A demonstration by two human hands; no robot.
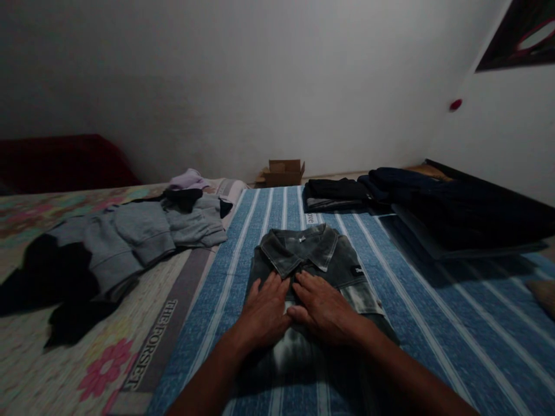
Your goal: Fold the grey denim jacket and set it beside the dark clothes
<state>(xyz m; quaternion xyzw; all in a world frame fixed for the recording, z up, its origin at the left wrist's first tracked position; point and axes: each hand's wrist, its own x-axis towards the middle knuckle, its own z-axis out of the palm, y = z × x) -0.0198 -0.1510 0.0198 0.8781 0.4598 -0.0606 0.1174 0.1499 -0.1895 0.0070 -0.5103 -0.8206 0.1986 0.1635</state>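
Left hand point(265, 312) and right hand point(323, 309) flat, unclenched, thumbs touching, on folded denim shirt point(342, 277) mid-bed point(433, 323); long axis near-to-far edge, collar point(299, 245) just beyond fingertips, neither hand nearer

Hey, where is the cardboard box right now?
Head view, centre back: the cardboard box sits by the wall past the striped sheet, behind the shirt, between the grey clothes on the left and the dark stack on the right.

Left hand point(265, 312), right hand point(321, 309), flat on folded denim shirt point(318, 260), striped bedsheet point(433, 323)
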